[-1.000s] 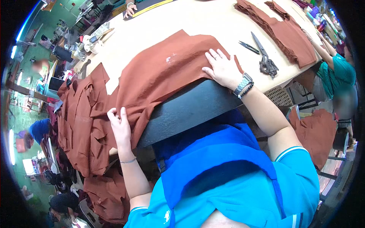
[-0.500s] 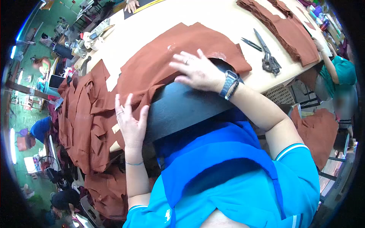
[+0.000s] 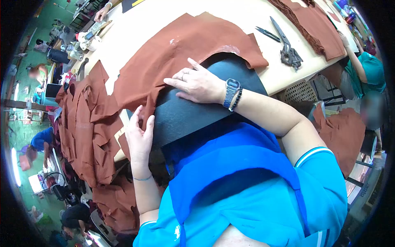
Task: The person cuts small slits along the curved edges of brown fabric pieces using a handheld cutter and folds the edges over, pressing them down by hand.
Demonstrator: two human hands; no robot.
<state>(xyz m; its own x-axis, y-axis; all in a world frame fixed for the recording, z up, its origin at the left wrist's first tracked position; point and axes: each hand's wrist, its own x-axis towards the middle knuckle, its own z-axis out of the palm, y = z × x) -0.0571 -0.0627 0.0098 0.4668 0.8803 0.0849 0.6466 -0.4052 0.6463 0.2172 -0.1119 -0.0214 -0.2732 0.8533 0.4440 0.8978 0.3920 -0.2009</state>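
Observation:
A rust-brown cloth lies spread over the table edge, partly over a smooth black board. My right hand, with a watch at the wrist, is over the board beside the cloth's near edge, fingers spread and pointing left. Down at the left, my left hand has its thumb and fingers apart at a folded corner of the cloth. Whether it pinches any cloth is not visible; its fingers look open.
Large scissors and small snips lie at the right of the table. Crumpled brown cloth is piled at left; stacked pieces lie upper right. A co-worker's hand is top left, another person right.
My right hand has gone from the cloth's right part leftward over the board. The cloth's near edge has moved away, baring more board. My left hand has opened its fingers and shifted slightly.

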